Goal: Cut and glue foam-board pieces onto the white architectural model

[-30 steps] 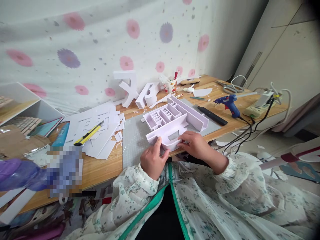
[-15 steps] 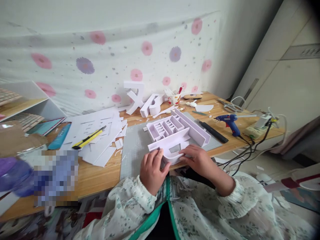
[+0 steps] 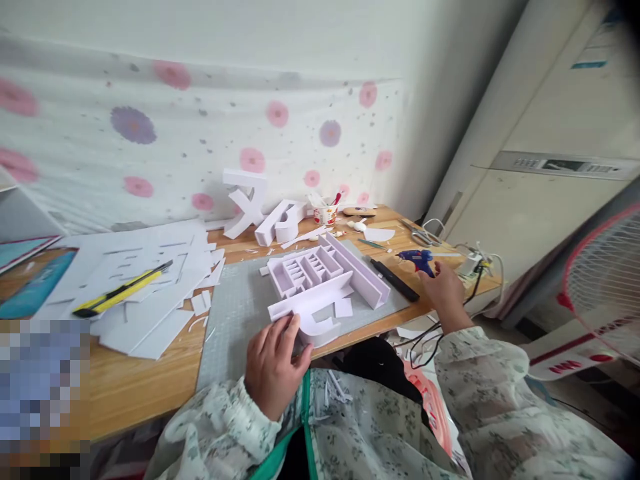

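A white foam-board piece (image 3: 320,283) with raised walls and small compartments lies on the grey cutting mat (image 3: 233,307). My left hand (image 3: 277,360) grips the curved wall at its near left corner, thumb and fingers on either side. Off to the right, my right hand (image 3: 443,290) is at the handle of a blue glue gun (image 3: 417,259), with its fingers bent round it. The gun still rests low over the table, nozzle pointing left. Between the foam piece and the gun lies a black tool (image 3: 395,280).
White foam letters (image 3: 245,203) and a patterned cup (image 3: 325,213) stand at the back. A yellow cutter (image 3: 123,290) lies on white sheets (image 3: 155,327) at left. Scissors (image 3: 420,233), cables and a power strip (image 3: 470,265) are at right, beside a fan (image 3: 607,287).
My right hand has left the foam piece and moved right to the glue gun. My left hand stays at the curved wall. The view has turned to the right.
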A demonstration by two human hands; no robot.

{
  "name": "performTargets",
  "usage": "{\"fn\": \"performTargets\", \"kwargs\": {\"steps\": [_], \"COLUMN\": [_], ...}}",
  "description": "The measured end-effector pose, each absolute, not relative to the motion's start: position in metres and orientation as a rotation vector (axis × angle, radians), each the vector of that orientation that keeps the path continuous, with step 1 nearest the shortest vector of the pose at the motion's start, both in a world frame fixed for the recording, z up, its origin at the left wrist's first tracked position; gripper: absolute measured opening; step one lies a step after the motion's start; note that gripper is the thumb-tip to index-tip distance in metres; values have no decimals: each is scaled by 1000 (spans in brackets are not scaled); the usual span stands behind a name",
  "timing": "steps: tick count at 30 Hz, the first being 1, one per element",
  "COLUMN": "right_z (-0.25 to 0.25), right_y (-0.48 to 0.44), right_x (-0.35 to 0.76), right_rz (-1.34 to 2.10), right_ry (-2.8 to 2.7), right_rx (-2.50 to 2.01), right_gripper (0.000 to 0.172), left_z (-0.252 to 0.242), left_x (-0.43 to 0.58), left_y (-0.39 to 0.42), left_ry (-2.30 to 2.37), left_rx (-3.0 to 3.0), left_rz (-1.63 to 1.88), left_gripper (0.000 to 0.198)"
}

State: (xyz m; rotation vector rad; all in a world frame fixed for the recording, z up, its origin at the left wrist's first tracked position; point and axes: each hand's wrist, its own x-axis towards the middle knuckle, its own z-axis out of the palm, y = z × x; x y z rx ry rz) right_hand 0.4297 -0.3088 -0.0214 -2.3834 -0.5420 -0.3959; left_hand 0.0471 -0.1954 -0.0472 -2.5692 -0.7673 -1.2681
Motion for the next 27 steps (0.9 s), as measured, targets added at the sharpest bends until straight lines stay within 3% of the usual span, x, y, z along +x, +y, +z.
{"fn": "performTargets", "kwargs": {"steps": [5, 12, 18, 23, 27], "right_z": [-8, 44, 81, 89, 91], "right_y": [-298, -298, -271, -245, -232], "right_x": [436, 376, 295, 269, 266], "right_rz": [-270, -199, 351, 402, 355], "right_ry": [-613, -888, -1736, -2019, -2054], "right_rx": [-2491, -2180, -1684, -1662, -1741], "right_gripper": [29, 35, 21, 6, 17], "left_z": [-45, -45, -44, -42, -43], "left_x": [47, 47, 47, 47, 47], "left_y": [-201, -204, -207, -207, -206], "left_ry": [-842, -900, -953, -964, -964], "left_rx": [-2594, -2623, -2657, -2689, -2706], "left_rz": [-1238, -1243, -1202, -1178, -1162], "left_gripper": [44, 45, 45, 48, 49]}}
